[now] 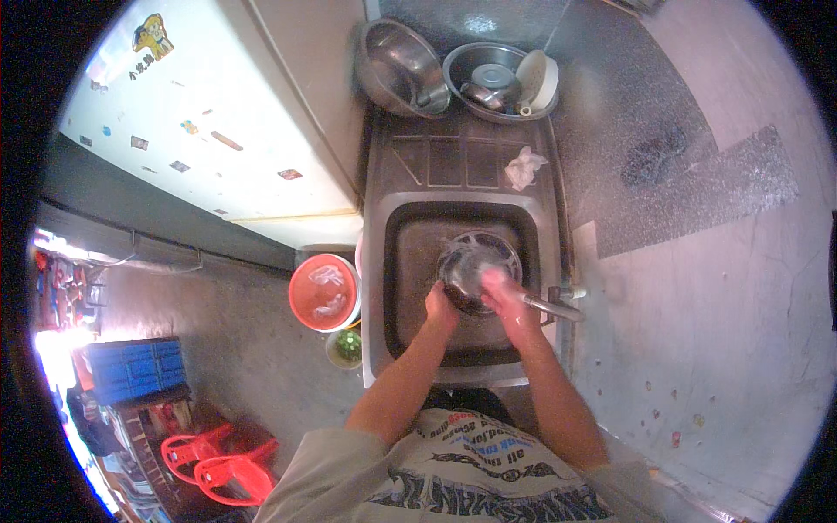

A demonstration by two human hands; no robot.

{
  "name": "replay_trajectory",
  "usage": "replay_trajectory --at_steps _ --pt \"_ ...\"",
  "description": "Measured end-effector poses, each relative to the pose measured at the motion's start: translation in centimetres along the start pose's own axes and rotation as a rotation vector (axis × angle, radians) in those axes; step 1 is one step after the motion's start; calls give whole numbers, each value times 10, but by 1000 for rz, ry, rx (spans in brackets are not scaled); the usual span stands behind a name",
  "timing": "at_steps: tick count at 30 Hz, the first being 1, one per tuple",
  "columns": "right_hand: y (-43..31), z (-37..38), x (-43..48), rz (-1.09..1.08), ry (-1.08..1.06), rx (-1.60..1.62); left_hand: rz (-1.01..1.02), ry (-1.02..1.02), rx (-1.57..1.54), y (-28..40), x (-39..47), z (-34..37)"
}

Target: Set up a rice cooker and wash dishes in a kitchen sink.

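A round stainless-steel bowl (pixel 462 271) is in the sink basin (pixel 418 238), with a shiny metal rim (pixel 515 252) showing around its far right side. I cannot tell whether that rim belongs to a second vessel. My left hand (pixel 442 306) grips the bowl's near left edge. Over the right part of the bowl is my right hand (pixel 509 302), wet and blurred at the fingertips. Whether those fingers hold a cloth or sponge is unclear. The metal tap spout (pixel 552 307) reaches in from the right, its end hidden behind my right hand.
On the drainboard (pixel 451 160) lies a crumpled white cloth or bag (pixel 524 168). Behind stand a large steel basin (pixel 399 65) and another basin (pixel 458 68) holding bowls and a white strainer (pixel 540 82). Left are a red-topped bucket (pixel 304 291), a small green-filled container (pixel 346 346) and a white refrigerator (pixel 248 104).
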State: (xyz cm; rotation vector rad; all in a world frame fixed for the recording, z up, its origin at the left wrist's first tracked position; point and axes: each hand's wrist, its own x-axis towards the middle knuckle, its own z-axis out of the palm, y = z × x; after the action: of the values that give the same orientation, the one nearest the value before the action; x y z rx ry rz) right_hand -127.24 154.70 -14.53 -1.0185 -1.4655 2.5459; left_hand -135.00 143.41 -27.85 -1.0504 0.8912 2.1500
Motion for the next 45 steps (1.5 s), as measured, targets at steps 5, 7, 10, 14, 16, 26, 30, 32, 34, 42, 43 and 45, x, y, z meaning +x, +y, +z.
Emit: replay_trajectory --at_steps 5,7,10,14,16,26,30,32,34,42,43,45 --pt "12 -20 3 -99 -76 -117 42 -135 -56 21 -21 23" --pt "17 -19 11 -138 137 -230 84 -193 -33 33 -27 32" --pt "5 -5 22 19 222 -291 570 -313 782 38 -22 25" --pt "-17 4 32 219 202 -79 757 -551 1437 41 -55 28" --pt "-3 -1 48 342 181 -184 1116 -776 1570 37 -51 17" --pt "110 -65 46 -29 -2 178 695 -772 1322 -15 -61 83" --pt "94 -48 52 -91 69 489 756 -817 1406 -27 -59 88" --pt "79 -48 42 -103 -14 518 817 -675 1536 -13 -80 89" --pt "88 -60 43 -48 152 406 889 -533 1658 5 -91 81" --pt "103 -47 49 91 338 -33 1108 -59 1450 57 -63 -19" --pt "94 -37 50 95 335 -31 1128 -59 1458 60 -62 -26" --pt "76 -23 58 1 418 -113 1148 -56 1466 61 -59 -34"
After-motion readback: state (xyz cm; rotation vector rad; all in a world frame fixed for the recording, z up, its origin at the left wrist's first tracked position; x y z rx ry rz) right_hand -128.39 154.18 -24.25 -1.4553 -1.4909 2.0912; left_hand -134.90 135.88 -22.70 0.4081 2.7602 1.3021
